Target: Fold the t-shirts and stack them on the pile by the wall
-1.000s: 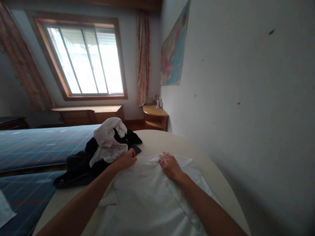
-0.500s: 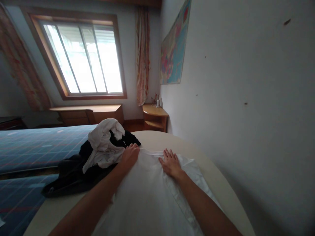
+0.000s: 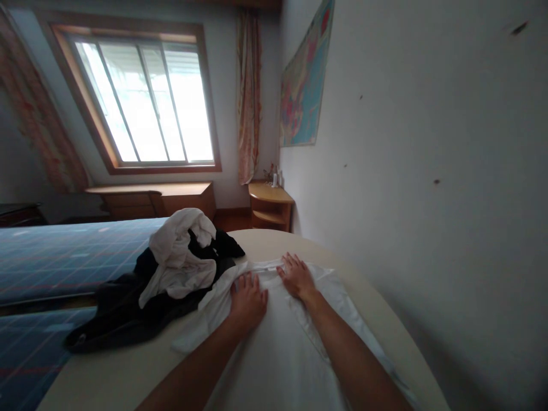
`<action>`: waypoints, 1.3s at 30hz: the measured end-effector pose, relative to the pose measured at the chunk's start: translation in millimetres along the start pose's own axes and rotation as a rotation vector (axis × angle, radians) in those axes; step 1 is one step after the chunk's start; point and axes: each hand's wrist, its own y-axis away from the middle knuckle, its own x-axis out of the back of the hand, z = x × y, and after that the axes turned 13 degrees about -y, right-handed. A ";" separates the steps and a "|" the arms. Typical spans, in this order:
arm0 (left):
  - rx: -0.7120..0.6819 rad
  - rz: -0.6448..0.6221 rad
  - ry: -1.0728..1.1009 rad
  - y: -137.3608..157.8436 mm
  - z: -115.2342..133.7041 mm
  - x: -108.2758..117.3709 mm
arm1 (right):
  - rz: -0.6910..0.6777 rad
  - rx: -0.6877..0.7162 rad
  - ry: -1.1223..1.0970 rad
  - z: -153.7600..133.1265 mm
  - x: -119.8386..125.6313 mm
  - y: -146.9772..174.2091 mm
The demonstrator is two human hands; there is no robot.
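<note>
A white shirt lies spread on a round cream table, its upper edge toward the far side. My left hand rests flat on its upper left part, fingers slightly apart. On the upper right part lies my right hand, palm down with the fingers stretched. Left of the shirt is a heap of dark clothes with a crumpled white garment on top. The shirt's near end runs out of view below.
A bed with a blue checked cover stands close on the left. The white wall borders the right side. Beyond the table are a corner shelf, a wooden desk and a window.
My left hand has moved from the shirt's upper left edge inward and nearer to me, and the left part of the shirt now lies spread out. My right hand stays nearly in place.
</note>
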 end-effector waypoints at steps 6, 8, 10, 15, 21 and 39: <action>-0.030 0.032 -0.013 4.1 -4.7 -5.6 | 0.123 -0.056 0.028 -9.6 2.9 16.1; -0.052 0.004 -0.043 5.3 -2.3 -2.1 | 0.106 -0.092 0.047 -13.5 2.6 23.0; -0.078 -0.031 -0.059 6.2 2.5 0.6 | 0.041 -0.158 0.064 -15.8 2.2 28.5; -0.003 -0.054 0.027 5.9 17.1 -2.6 | -0.103 -0.273 0.034 -12.2 -0.8 28.9; 0.018 -0.009 0.059 -7.5 14.3 -16.7 | -0.103 -0.241 0.004 -2.2 -3.9 9.5; -0.583 0.195 0.290 11.8 7.7 -4.8 | -0.107 -0.148 0.028 51.7 43.7 91.9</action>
